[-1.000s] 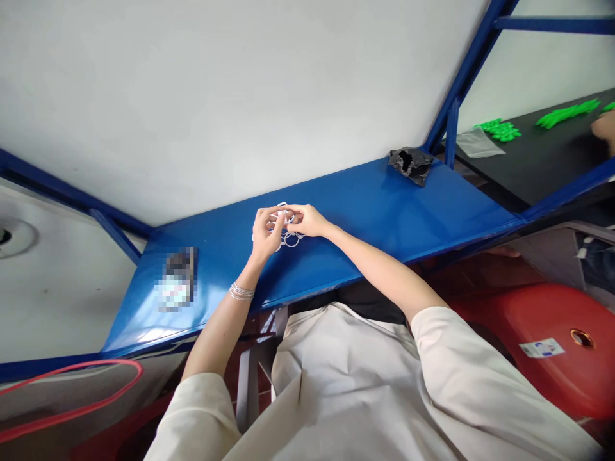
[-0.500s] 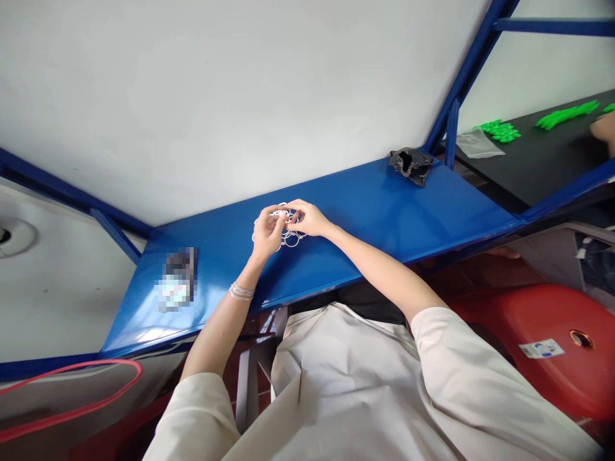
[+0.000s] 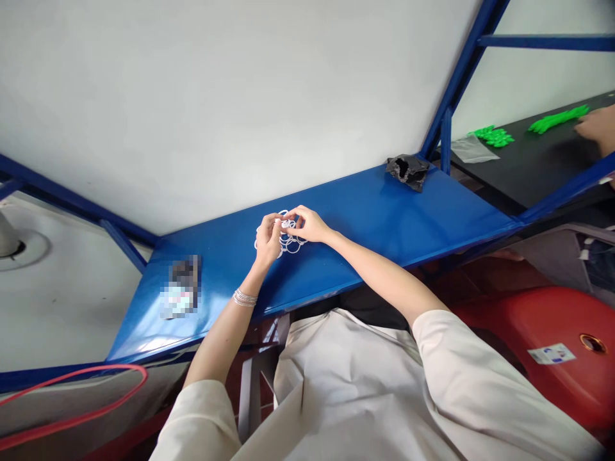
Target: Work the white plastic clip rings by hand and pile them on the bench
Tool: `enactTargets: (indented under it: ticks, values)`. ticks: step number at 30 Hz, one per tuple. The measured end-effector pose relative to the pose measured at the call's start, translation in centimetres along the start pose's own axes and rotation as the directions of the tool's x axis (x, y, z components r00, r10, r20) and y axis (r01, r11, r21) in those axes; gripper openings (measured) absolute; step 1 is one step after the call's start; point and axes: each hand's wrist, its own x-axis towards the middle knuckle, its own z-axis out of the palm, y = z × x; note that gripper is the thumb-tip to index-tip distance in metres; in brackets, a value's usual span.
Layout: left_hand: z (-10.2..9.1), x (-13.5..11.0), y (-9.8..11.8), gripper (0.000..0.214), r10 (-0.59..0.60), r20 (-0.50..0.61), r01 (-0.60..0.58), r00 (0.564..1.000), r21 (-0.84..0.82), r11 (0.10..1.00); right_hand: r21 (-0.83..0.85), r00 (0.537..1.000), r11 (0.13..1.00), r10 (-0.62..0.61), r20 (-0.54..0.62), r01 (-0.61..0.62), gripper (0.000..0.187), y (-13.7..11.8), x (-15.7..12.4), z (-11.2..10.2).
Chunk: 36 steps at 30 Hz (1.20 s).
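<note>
Several thin white rings (image 3: 293,246) lie in a loose cluster on the blue table (image 3: 365,211), in front of me. Over their left side, my left hand (image 3: 269,239) has its fingers pinched on a white ring at the middle of the cluster. From the right, my right hand (image 3: 310,224) reaches in with thumb and fingertips closed on the white rings at the same spot. Both sets of fingertips are close together and partly hide what they grip. Other rings stick out below and behind the hands.
A crumpled black plastic bag (image 3: 408,171) lies at the table's far right corner. A blurred-out object (image 3: 181,287) rests at the left. Blue frame posts (image 3: 446,137) rise at the sides. Beyond, a co-worker's hand (image 3: 598,128) is beside green pieces (image 3: 557,120). A red stool (image 3: 542,320) stands at right.
The view has shifted slightly. My hands stay over the rings, with the fingertips slightly rearranged. The co-worker's hand shows farther into view, close to the green pieces.
</note>
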Motion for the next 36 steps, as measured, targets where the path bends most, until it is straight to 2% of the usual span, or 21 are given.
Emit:
enactTargets:
  ticks: [9,15,19,23,26,28,30,33,36]
  values:
    - [-0.2,0.0,0.4,0.059,-0.055,-0.036,0.055,0.998,-0.018,0.998,-0.019,1.0,1.0,0.008,-0.003,-0.008,0.035,0.2,0.1,-0.1]
    - [-0.5,-0.3,0.7,0.048,-0.127,-0.067,0.127,0.99,-0.004,0.992,-0.058,0.999,0.998,0.015,0.035,-0.013,0.036,0.0,0.1,-0.3]
    - [-0.6,-0.4,0.7,0.052,-0.093,-0.061,0.096,0.994,0.042,0.995,-0.069,0.999,0.997,0.028,0.035,-0.025,0.037,0.1,0.1,-0.2]
    - [-0.7,-0.3,0.3,0.056,-0.073,-0.069,0.08,0.995,0.106,0.991,-0.111,1.0,0.994,0.023,-0.007,-0.023,0.03,0.2,0.3,-0.4]
    - [-0.9,-0.2,-0.1,0.056,-0.074,-0.066,0.082,0.995,0.134,0.988,-0.161,0.988,0.986,0.018,-0.155,-0.043,0.02,0.2,0.8,-1.8]
    - [-0.9,-0.1,-0.2,0.056,-0.081,-0.068,0.091,0.994,0.148,0.985,-0.175,0.956,0.979,0.046,-0.289,-0.1,0.014,0.1,1.2,-3.4]
    - [-1.0,-0.1,-0.2,0.056,-0.095,-0.072,0.106,0.993,0.175,0.979,-0.19,0.93,0.964,0.113,-0.351,-0.188,0.009,0.0,1.4,-5.1]
    - [-1.0,-0.1,-0.1,0.056,-0.104,-0.072,0.118,0.992,0.229,0.966,-0.243,0.925,0.919,0.232,-0.302,-0.311,0.01,-0.1,1.4,-7.0]
    - [-1.0,-0.1,-0.1,0.055,-0.086,-0.058,0.098,0.995,0.268,0.958,-0.313,0.943,0.893,0.277,-0.187,-0.324,0.014,-0.1,1.0,-7.1]
